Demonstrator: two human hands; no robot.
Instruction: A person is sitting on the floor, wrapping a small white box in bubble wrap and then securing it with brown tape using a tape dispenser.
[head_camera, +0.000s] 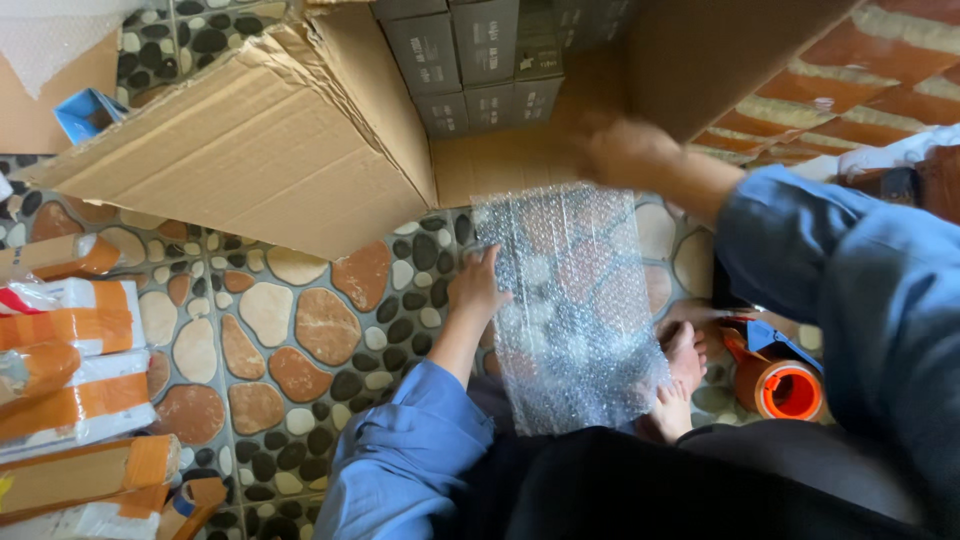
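Home packing spot: pebble-tile floor (300, 330), open carton (300, 150) of small boxes (480, 60), taped parcels (70, 370), tape dispenser (780, 380).

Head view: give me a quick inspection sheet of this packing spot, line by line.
Surface: pebble-pattern tiled floor.
Job's things: bubble wrap sheet; open cardboard box holding small dark cartons.
Clutter: taped parcels stacked at left; orange tape dispenser at right.
Grips: left hand on the sheet's left edge; right hand, blurred, at its top.
Cables: nothing seen.
Surroundings: bare feet; small blue box far left.
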